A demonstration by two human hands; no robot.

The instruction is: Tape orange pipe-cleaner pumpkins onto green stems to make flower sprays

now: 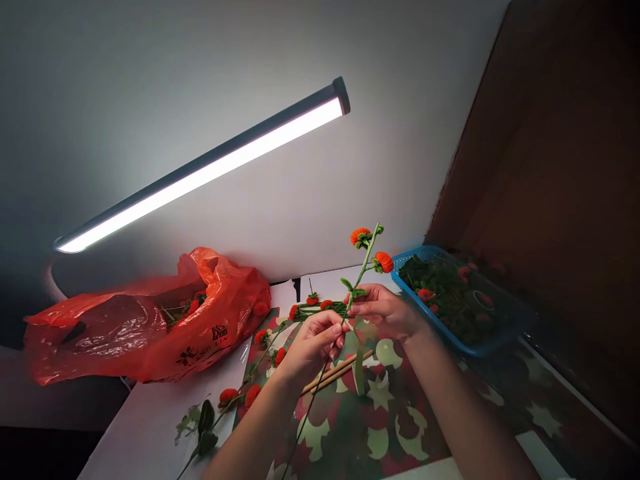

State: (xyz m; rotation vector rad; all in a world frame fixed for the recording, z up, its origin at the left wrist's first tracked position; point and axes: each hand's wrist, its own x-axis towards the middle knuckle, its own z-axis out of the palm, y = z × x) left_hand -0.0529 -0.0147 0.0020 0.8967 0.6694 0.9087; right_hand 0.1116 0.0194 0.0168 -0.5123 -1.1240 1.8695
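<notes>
Before me an artificial flower stem (367, 257) slants upward, with two ribbed orange pumpkin-like heads (383, 262) and small green leaves near its middle. My left hand (317, 339) pinches its thin dark wire (314, 398), which runs down toward the lower edge. Just above, my right hand (383, 310) has its fingers closed on the stem by the leaves. A green strip of tape (359, 367) hangs below the right fingers; where its upper end is held cannot be made out. Beneath the hands lie two thin brown sticks (337, 373) on a patterned mat (350, 433).
At left sits a red plastic bag (220, 333) with orange-headed stems inside. A blue basket (450, 343) at right holds greenery and orange heads. Several finished-looking stems (313, 310) and a leafy sprig (205, 427) lie around. A bright tube lamp (210, 170) extends overhead.
</notes>
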